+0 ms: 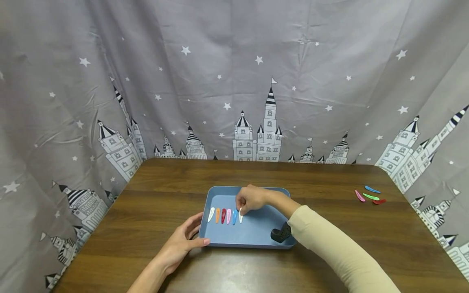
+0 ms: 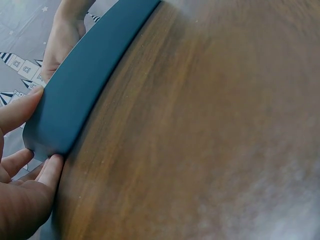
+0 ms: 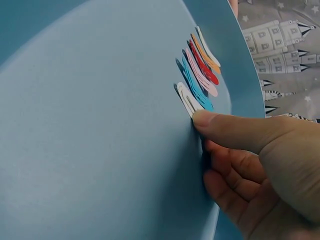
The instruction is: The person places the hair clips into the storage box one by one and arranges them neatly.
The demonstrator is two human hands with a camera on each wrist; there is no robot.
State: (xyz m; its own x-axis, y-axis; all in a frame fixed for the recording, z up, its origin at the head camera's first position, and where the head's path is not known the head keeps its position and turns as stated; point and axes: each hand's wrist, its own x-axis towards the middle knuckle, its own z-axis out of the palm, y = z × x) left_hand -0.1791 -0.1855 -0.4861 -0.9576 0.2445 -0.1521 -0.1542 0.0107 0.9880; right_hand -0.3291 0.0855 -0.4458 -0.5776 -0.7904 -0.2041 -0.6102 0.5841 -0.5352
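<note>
A blue tray (image 1: 238,238) stands on the wooden table. In it lies a side-by-side row of snap hair clips: white (image 1: 211,214), orange (image 1: 218,215), red (image 1: 223,215), pink (image 1: 229,216) and blue (image 1: 235,217). At the row's right end, my right hand (image 1: 253,198) pinches another white hair clip (image 3: 186,99) between thumb and fingers, close over the tray floor. The left hand (image 1: 180,244) holds the tray's near left corner, thumb at the rim and the other fingers along the outer wall, as the left wrist view shows.
Pink (image 1: 360,195), blue (image 1: 372,189), green (image 1: 371,196) and red (image 1: 379,201) hair clips lie loose at the table's right. A black wrist-worn device (image 1: 281,233) overlaps the tray's right side. Behind the table (image 1: 165,175) hangs a grey castle-print curtain (image 1: 205,101).
</note>
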